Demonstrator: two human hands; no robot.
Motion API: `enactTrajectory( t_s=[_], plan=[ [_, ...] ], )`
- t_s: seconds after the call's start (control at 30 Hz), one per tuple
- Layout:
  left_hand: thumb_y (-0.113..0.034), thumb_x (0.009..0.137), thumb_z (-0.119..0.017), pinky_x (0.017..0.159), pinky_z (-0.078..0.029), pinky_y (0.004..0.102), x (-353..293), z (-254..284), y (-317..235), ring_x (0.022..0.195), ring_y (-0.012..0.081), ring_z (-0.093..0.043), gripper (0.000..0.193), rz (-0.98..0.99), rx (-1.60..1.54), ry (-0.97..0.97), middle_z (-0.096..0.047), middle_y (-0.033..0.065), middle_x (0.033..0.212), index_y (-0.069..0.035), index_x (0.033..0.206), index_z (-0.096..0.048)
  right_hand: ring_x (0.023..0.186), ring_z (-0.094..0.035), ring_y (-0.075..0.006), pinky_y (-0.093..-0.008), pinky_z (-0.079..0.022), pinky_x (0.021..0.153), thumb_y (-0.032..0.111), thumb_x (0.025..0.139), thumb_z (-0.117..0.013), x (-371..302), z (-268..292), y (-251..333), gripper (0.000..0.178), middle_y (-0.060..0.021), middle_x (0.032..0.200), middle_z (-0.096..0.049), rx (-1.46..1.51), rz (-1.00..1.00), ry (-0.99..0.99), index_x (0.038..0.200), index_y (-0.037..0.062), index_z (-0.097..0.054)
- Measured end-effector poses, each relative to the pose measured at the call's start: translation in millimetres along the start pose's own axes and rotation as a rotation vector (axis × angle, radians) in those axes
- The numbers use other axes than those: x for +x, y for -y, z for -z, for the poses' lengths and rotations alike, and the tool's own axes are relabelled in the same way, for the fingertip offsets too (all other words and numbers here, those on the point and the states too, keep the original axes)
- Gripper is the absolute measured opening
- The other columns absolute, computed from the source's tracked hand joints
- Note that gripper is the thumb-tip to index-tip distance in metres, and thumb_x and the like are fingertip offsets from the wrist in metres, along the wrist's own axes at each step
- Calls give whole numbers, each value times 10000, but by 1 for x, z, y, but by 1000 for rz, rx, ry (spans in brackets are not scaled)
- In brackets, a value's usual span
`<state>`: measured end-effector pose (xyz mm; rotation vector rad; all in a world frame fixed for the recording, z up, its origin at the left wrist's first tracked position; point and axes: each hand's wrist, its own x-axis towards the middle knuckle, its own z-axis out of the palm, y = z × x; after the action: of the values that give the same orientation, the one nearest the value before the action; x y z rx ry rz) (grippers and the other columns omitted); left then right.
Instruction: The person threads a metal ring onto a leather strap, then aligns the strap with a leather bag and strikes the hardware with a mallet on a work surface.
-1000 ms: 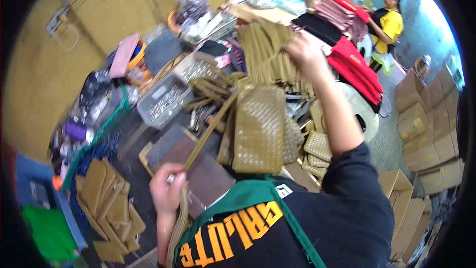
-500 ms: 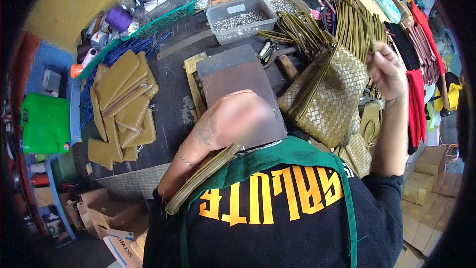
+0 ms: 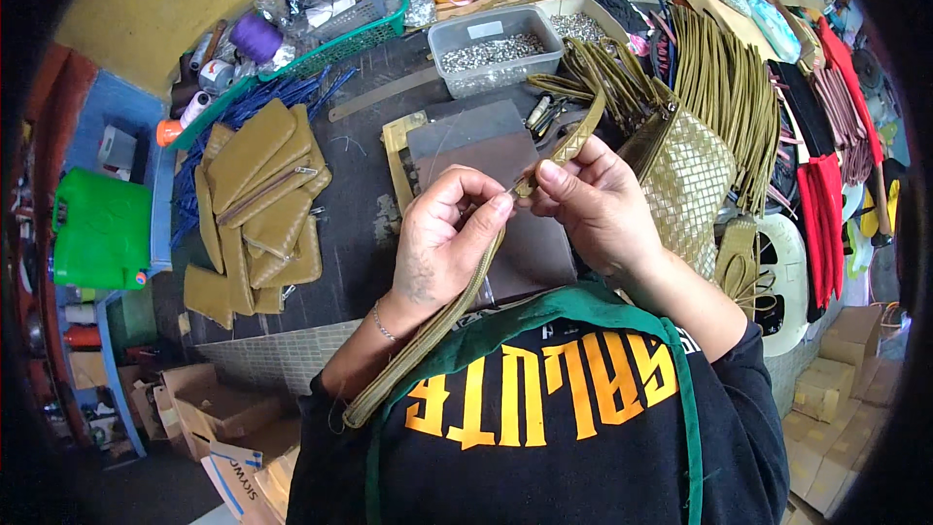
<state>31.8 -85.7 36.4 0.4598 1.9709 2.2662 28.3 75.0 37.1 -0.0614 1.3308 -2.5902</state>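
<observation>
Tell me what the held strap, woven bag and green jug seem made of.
Strap: perhaps leather or imitation, softly sheened; it bends smoothly. Woven bag: similar, glossier; interlaced strips catch highlights. Green jug: probably plastic, smooth, with apparently moulded handle.

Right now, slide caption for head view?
Bare hands hold a narrow olive-brown strap at a black worktable, woven olive bag nearby.

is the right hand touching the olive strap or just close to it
Touching: the head view shows the right hand's thumb and fingers closed on the olive strap.
</observation>
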Motion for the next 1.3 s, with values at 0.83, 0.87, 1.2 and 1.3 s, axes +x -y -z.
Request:
enactTrajectory(
  t_s=[0.83, 0.87, 1.2, 1.3],
  plan=[
    [-66, 754, -614, 618, -429, 270, 7, 2, -19, 673, 161, -544, 102, -266, 374, 59, -544, 77, 720, 14, 753, -550, 747, -581, -123, -244, -466, 677, -40, 726, -637, -1, -7, 13, 196, -62, 826, -612, -374, 249, 4, 890, -1, -537],
    [-40, 746, -615, 609, -426, 262, 5, 4, -21, 666, 153, -540, 80, -228, 302, 48, -544, 70, 717, 10, 747, -551, 746, -576, -123, -243, -465, 670, -35, 741, -619, 2, -8, 12, 210, -65, 831, -602, -350, 215, 55, 923, -2, -519],
    [-6, 718, -623, 610, -432, 264, -6, -14, -30, 683, 154, -540, 85, -374, 204, 146, -542, 63, 736, -4, 720, -538, 703, -477, -95, -197, -414, 645, -36, 715, -643, 22, 25, 26, 472, -15, 811, -468, -740, 439, -98, 1156, 51, -502],
    [-3, 716, -613, 597, -434, 273, -10, -20, -34, 678, 179, -547, 71, -403, 170, 228, -542, 75, 732, 3, 723, -543, 661, -473, -124, -237, -384, 581, 34, 719, -664, 29, 13, 39, 197, -38, 731, -471, -1317, 743, -132, 913, 24, -631]
  ],
)
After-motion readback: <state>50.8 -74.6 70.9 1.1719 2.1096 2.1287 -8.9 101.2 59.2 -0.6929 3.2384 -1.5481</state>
